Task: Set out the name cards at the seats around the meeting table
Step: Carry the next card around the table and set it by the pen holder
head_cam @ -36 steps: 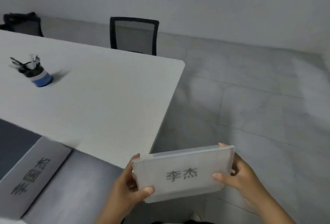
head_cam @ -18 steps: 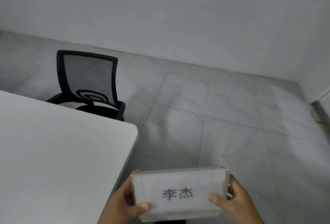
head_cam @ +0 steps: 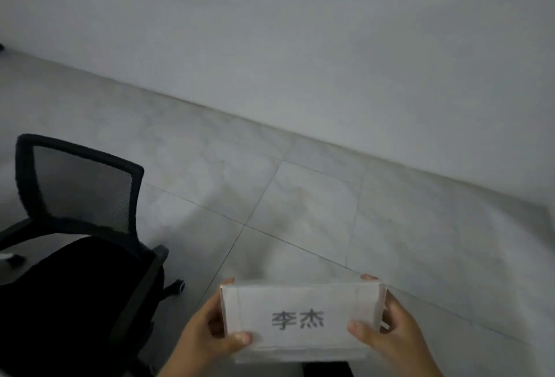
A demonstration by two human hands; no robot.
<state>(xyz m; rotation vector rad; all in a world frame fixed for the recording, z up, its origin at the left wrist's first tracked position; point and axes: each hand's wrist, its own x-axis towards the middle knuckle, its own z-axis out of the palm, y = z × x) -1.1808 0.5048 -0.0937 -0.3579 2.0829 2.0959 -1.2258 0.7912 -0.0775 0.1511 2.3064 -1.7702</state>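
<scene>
From my head camera, my left hand (head_cam: 210,331) and right hand (head_cam: 393,337) pinch the name card (head_cam: 303,319) by its short ends, thumbs on its face, above the floor beside the black chair (head_cam: 81,226). It looks light, stiff and smooth-sided, so I judge the end grip safest.

Head view, downward over hands (head_cam: 303,331)

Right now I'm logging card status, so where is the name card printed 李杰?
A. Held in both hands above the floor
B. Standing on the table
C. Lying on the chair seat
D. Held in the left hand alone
A: the left hand and right hand grip the ends of the name card above the tiled floor.
</scene>
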